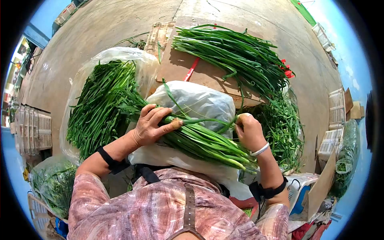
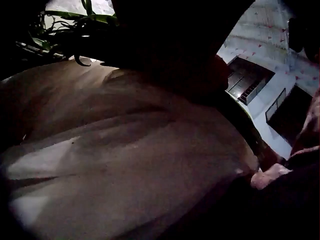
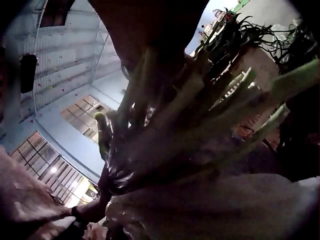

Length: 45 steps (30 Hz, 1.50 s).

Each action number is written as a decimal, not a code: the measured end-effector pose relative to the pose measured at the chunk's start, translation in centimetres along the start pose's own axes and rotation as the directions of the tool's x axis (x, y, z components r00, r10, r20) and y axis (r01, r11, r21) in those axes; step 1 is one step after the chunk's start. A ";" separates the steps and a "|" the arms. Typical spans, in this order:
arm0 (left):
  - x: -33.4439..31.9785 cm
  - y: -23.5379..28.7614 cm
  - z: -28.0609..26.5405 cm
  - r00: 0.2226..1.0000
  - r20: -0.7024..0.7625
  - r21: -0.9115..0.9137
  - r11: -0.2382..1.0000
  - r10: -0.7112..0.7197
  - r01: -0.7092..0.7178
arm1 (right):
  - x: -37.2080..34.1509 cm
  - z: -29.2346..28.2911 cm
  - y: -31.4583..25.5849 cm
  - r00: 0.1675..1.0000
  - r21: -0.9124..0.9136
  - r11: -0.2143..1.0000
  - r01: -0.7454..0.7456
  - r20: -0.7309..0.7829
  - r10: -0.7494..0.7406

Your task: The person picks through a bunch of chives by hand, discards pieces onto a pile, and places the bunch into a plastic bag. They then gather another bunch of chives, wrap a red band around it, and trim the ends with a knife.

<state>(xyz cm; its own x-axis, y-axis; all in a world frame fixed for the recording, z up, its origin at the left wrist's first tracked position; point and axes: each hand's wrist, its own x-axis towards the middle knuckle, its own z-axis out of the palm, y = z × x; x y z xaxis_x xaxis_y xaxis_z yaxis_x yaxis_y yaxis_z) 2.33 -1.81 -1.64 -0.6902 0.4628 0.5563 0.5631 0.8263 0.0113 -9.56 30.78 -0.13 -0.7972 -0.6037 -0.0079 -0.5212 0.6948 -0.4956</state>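
The left hand's (image 1: pixel 154 124) fingers bend over a bundle of green stalks (image 1: pixel 208 144) and grip it; the right hand's (image 1: pixel 251 132) fingers are curled tight, pinching a green strand (image 1: pixel 206 120) that runs across from the bundle's middle. The bundle lies on white plastic (image 1: pixel 196 94), its pale ends reaching the right edge and its leafy end passing the left. Brown surface shows along the left and near edges of the cardboard (image 1: pixel 178 68); beyond its far edge stretches concrete floor (image 1: pixel 132 18). A leafy heap (image 1: pixel 100 104) in a clear bag (image 1: pixel 72 130) crowds the left edge of the plastic, loose greens (image 1: pixel 282 128) lie just beside the right hand, and a long pile (image 1: pixel 232 52) covers the cardboard's far right corner.
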 end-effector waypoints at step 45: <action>-0.5 -0.1 0.2 0.989 -0.014 -0.039 0.989 0.145 -0.145 | 8.0 0.8 -9.8 0.938 -0.147 0.964 0.220 0.303 -0.168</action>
<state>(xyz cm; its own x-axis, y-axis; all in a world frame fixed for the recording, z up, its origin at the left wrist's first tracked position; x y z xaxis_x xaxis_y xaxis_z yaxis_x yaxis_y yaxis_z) 2.54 -2.08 -2.10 -0.5950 0.5727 0.5639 0.6743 0.7375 -0.0375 -10.60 18.84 3.98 -0.5679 -0.8017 -0.1867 -0.7230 0.5942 -0.3524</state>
